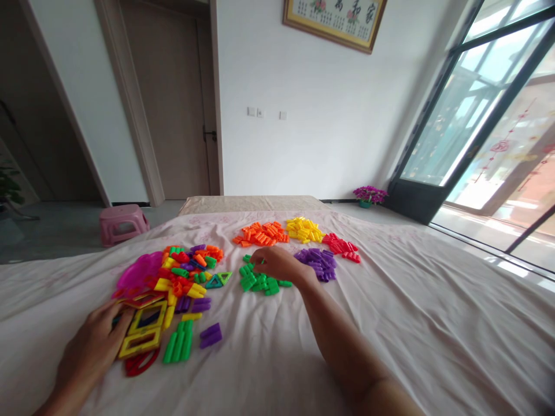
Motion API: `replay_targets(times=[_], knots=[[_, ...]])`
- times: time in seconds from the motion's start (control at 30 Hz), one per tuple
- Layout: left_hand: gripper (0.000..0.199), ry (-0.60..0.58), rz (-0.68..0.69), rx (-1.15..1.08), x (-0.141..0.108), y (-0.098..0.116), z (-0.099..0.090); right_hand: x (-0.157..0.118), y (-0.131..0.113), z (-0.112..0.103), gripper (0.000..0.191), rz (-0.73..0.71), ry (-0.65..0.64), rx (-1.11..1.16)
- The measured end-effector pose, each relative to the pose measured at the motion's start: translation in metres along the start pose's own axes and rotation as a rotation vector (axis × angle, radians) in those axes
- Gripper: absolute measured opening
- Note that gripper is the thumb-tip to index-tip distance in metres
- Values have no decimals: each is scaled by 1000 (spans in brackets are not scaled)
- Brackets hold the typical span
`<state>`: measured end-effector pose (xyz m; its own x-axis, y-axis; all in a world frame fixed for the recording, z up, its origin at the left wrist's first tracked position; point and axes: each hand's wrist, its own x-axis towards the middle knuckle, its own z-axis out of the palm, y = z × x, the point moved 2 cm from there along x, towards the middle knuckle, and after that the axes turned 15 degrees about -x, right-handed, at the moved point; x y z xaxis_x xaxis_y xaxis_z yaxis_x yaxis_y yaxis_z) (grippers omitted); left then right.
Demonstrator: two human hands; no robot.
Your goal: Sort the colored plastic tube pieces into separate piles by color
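Hands apart, left (93, 346) and right (275, 263), over colorful plastic pieces (184, 271) on a cloth-covered surface (277, 370) facing a white wall (303, 144).

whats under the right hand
Green pieces lie under and around the right hand, on the pale cloth. The hand covers whatever sits directly beneath it, so I can't tell how many are there or whether its fingers hold one.

White wall (pink stool (124, 224) left)
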<state>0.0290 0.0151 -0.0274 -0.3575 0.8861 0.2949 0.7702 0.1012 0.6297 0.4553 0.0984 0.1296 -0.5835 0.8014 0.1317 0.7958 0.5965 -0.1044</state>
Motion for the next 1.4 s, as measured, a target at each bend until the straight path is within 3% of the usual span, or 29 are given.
replay_targets(times=[0.13, 0.3, 0.6, 0.77, 0.97, 1.07, 1.17, 1.27, 1.4], knots=[[46, 5, -1, -81, 0, -1, 2, 3, -57, 36, 32, -254, -188, 37], [52, -35, -40, -59, 0, -2, 2, -5, -89, 66, 50, -380, -275, -54], [47, -31, -46, -62, -1, 0, 1, -7, -101, 59, 41, -365, -295, -61], [46, 1, -30, -93, -1, 3, 1, -6, -101, 71, 42, -386, -296, 79], [44, 6, -22, -85, 0, -3, 3, -5, -99, 78, 28, -318, -280, 273], [51, -19, -17, -53, 2, -6, 5, 0, -88, 62, 23, -256, -187, 325], [56, -50, -21, -23, 2, -6, 5, 7, -61, 37, 15, -109, 15, 292], [58, -70, -35, -29, 1, -2, 4, 10, -16, 12, 15, 94, 233, 197], [58, -56, -38, -27, 0, -1, 2, -5, 58, -11, 15, 461, 384, 50]])
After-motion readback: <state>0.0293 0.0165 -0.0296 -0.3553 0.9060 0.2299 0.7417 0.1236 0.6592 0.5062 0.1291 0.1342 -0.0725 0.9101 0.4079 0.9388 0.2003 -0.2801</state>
